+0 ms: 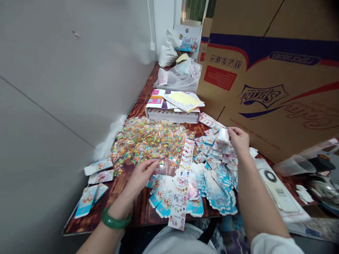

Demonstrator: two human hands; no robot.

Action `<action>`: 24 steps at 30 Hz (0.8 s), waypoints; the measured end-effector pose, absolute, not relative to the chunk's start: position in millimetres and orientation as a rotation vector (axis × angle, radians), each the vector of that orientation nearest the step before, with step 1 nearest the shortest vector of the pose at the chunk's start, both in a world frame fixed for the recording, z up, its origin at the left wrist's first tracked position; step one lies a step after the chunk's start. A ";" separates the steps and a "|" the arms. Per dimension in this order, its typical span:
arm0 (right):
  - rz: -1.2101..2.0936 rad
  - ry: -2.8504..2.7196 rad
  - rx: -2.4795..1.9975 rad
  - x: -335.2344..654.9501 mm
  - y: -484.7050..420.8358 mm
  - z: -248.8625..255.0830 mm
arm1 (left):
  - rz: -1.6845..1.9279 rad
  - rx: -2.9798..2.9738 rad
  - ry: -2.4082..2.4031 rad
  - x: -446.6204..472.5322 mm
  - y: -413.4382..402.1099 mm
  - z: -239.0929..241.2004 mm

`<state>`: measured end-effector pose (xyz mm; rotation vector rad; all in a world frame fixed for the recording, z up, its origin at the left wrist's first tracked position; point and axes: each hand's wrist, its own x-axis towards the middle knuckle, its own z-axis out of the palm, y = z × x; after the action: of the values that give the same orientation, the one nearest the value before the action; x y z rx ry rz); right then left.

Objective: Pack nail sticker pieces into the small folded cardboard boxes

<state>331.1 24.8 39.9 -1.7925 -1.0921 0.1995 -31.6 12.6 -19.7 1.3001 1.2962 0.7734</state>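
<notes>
The pack (224,135) near the right edge of the counter (141,211) looks light and easy to squash, so hold it by its end. The right hand (239,139) has it pinched, up above the boxes (212,161). Midway between the side edges, the left hand (143,175) hangs low by a soft-looking bag (162,164); I cannot tell if its grip is closed

Blue-and-white cartons (221,192), green bangle (116,220)

Packing workroom: heaped sachets (148,141), flat boxes (218,192), carton (227,98).
</notes>
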 end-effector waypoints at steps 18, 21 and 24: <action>-0.089 -1.304 -1.710 286.5 -6.3 18.1 | 0.428 1.469 1.491 75.4 12.1 -63.8; -0.021 -1.300 -1.680 283.4 -12.4 14.7 | 0.468 1.362 1.438 71.6 18.9 -60.6; 0.087 -1.464 -1.588 266.1 -20.6 12.8 | 0.529 1.296 1.372 67.2 20.7 -44.7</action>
<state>266.1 -20.6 12.8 -1.5880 -1.4640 0.0874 67.2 20.7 -44.7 1.2963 1.3723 0.5285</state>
